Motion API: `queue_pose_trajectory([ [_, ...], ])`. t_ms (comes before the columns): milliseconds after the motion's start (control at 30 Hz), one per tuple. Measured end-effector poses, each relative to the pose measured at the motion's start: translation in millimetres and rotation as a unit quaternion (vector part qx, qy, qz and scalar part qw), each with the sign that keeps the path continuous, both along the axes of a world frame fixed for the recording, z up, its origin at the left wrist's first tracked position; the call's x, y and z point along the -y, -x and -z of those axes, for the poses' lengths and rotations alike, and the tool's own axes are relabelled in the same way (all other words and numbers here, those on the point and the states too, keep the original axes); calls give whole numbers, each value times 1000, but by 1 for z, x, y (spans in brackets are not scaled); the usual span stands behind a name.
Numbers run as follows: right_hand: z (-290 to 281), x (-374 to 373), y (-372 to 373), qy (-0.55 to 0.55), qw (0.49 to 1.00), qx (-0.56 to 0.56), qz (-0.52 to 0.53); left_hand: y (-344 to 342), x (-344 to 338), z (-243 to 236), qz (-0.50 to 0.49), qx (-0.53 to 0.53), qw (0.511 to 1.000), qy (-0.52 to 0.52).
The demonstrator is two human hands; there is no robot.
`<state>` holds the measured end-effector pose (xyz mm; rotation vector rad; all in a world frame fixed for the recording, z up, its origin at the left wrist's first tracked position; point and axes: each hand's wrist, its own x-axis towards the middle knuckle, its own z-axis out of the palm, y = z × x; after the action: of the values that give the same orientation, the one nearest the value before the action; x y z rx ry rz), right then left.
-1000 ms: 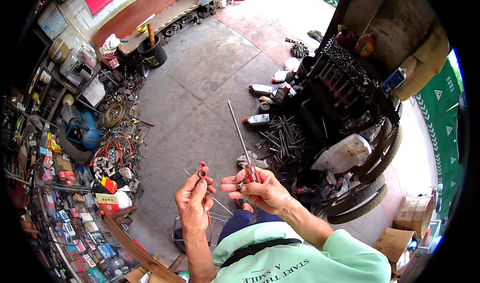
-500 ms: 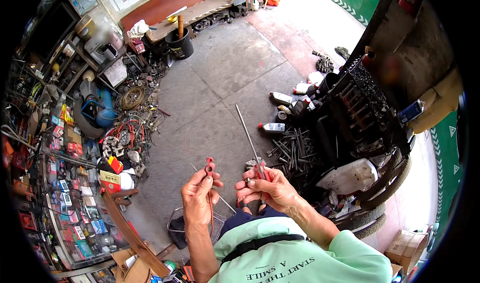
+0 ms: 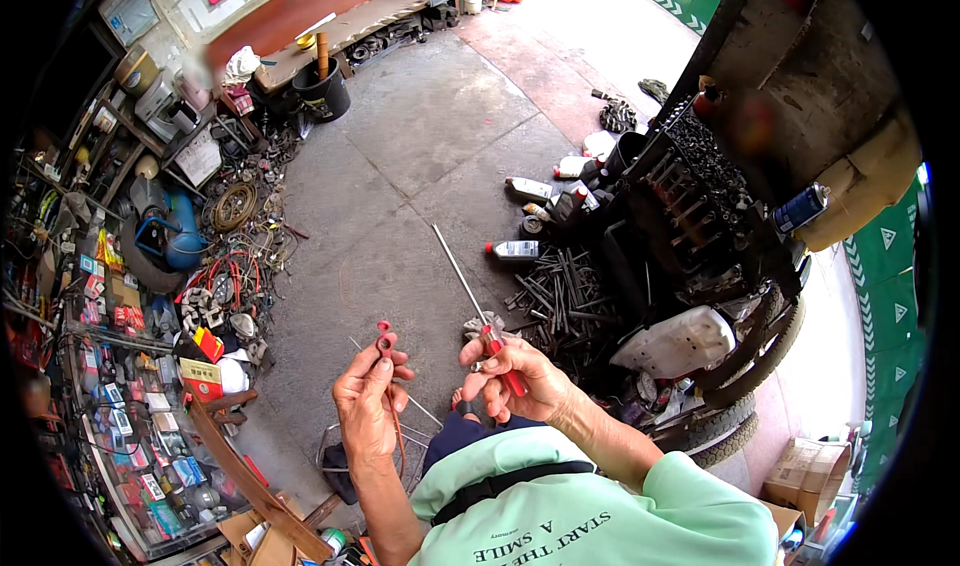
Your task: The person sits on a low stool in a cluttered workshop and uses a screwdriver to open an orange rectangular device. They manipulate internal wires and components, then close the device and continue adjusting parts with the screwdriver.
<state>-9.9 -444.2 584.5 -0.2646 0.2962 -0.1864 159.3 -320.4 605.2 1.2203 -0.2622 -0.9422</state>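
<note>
My left hand [image 3: 368, 406] pinches a red cable [image 3: 399, 432] between thumb and fingers. The cable's red end piece [image 3: 384, 337], with two rings, sticks up above the fingertips, and its tail hangs below the hand. A little to the right, my right hand [image 3: 535, 374] is closed around a screwdriver [image 3: 458, 270] with a red and clear handle. Its long metal shaft points up and away to the left, touching nothing. A small shiny metal piece [image 3: 477, 367], perhaps a bolt, sits at the right fingertips. The two hands are apart.
Boxed parts [image 3: 160, 436] crowd the left side beside a blue tank [image 3: 183, 231] and coiled cables. An engine block [image 3: 690, 206], bottles [image 3: 516, 251], a heap of metal rods [image 3: 570, 296] and tyres [image 3: 735, 431] stand at right. A black bucket [image 3: 322, 96] is at the back.
The whole view has shifted, so the surroundings lie further left. The right fingers have moved along the screwdriver, showing more of its handle. My left hand keeps its pinch on the red cable.
</note>
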Motion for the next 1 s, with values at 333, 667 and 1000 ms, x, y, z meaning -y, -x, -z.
queue_pose_trajectory([
  [333, 6, 5, -1, -24, 999, -21, 3, 3, 0, 4, -16, -8, 1000, -20],
  [667, 12, 1, -18, 103, 990, -93, -24, -5, -47, 23, -112, -6, 991, -69],
  [1000, 42, -35, -107, 133, 945, -207, -214, 0, -180, 79, -324, -51, 931, -162],
])
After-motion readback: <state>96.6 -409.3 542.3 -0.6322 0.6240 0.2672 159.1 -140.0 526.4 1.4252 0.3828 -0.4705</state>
